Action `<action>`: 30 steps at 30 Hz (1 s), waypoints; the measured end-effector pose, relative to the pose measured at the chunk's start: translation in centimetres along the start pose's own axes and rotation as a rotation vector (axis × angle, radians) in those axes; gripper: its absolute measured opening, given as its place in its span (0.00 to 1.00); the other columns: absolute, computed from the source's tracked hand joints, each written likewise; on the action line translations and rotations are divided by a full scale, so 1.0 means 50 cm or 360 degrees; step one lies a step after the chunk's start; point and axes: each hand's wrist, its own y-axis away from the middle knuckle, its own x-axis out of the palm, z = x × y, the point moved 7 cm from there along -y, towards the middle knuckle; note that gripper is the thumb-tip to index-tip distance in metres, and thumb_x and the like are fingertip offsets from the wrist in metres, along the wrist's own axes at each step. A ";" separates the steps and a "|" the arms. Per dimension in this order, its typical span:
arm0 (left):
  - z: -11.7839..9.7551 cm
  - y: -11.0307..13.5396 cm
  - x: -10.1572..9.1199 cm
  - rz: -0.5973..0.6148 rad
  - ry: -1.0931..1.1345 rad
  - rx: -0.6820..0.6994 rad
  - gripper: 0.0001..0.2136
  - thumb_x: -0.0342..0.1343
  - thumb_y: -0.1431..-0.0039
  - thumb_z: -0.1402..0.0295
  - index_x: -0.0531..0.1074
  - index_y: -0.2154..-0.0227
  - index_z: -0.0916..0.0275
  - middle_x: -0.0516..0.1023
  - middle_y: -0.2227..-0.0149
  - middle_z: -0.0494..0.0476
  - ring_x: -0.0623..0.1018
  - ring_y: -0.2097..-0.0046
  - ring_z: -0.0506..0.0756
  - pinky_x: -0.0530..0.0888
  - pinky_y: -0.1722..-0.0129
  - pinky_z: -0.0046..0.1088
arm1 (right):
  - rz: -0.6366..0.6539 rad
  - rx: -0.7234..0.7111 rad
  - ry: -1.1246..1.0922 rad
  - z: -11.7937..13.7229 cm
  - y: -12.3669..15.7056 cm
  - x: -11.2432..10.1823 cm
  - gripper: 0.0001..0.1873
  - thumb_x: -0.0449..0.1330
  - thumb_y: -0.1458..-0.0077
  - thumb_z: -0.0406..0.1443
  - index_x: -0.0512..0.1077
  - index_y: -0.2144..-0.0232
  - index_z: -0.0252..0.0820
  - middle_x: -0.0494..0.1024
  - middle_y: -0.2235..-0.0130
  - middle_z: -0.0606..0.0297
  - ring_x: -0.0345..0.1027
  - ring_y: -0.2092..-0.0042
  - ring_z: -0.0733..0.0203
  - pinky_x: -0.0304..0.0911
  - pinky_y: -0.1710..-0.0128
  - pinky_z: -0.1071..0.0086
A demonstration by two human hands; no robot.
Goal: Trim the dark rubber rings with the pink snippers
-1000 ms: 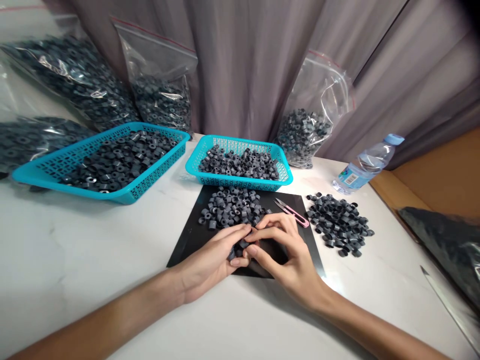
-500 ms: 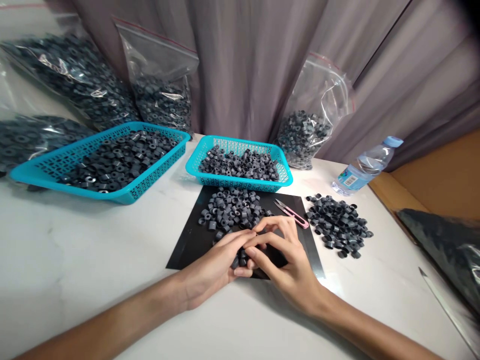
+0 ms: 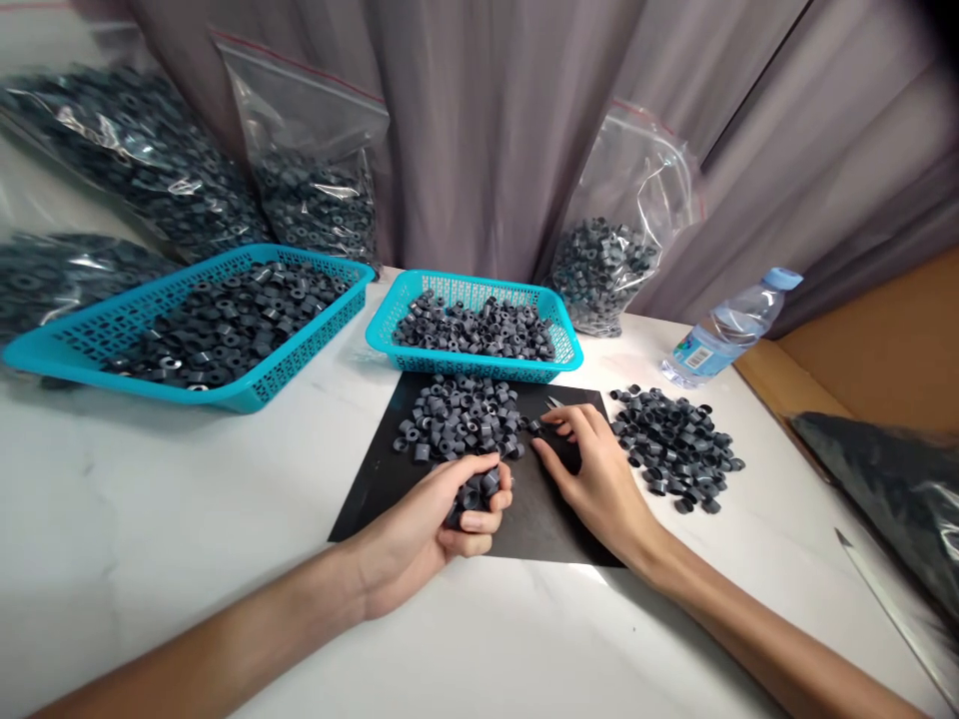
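Observation:
My left hand (image 3: 431,524) is curled into a fist round a handful of small grey plastic rings (image 3: 474,491), resting on a black mat (image 3: 375,489). A loose pile of the same rings (image 3: 457,419) lies on the mat just beyond it. My right hand (image 3: 595,474) rests further right on the mat, fingers bent over pink snips whose metal tip (image 3: 552,402) pokes out past the fingertips; the rest of the snips is hidden.
Another ring pile (image 3: 674,444) lies on the white table right of the mat. Two turquoise baskets (image 3: 379,338) (image 3: 247,396) of rings stand behind. Zip bags of rings (image 3: 322,190) (image 3: 606,260), a water bottle (image 3: 719,335), and a dark bag (image 3: 891,489) surround them.
My hands were together at the mat's front, working rings. They have separated: the left closed on a handful, the right moved right and forward onto the snips.

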 end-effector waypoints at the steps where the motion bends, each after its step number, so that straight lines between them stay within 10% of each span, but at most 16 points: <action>1: 0.001 0.000 0.001 0.0013 0.0010 -0.0015 0.10 0.53 0.37 0.66 0.69 0.71 0.67 0.61 0.74 0.47 0.55 0.79 0.40 0.46 0.83 0.16 | 0.0009 -0.0011 -0.0003 0.000 0.001 0.002 0.07 0.56 0.37 0.36 0.67 0.57 0.45 0.71 0.57 0.59 0.67 0.56 0.53 0.67 0.56 0.57; 20: -0.010 -0.002 0.005 -0.0029 -0.0011 0.0019 0.11 0.50 0.35 0.67 0.68 0.71 0.68 0.62 0.76 0.46 0.57 0.81 0.39 0.50 0.85 0.13 | -0.0167 -0.0282 -0.0327 0.079 0.023 -0.023 0.04 0.54 0.38 0.29 0.65 0.62 0.44 0.71 0.62 0.64 0.69 0.59 0.60 0.65 0.56 0.64; 30: -0.020 0.004 -0.011 -0.0278 -0.0285 0.0288 0.08 0.52 0.35 0.68 0.68 0.70 0.66 0.65 0.75 0.46 0.58 0.80 0.41 0.53 0.81 0.16 | 0.0205 -0.0455 -0.0635 0.140 0.057 0.010 0.09 0.55 0.39 0.26 0.65 0.58 0.43 0.71 0.59 0.61 0.69 0.56 0.60 0.66 0.55 0.66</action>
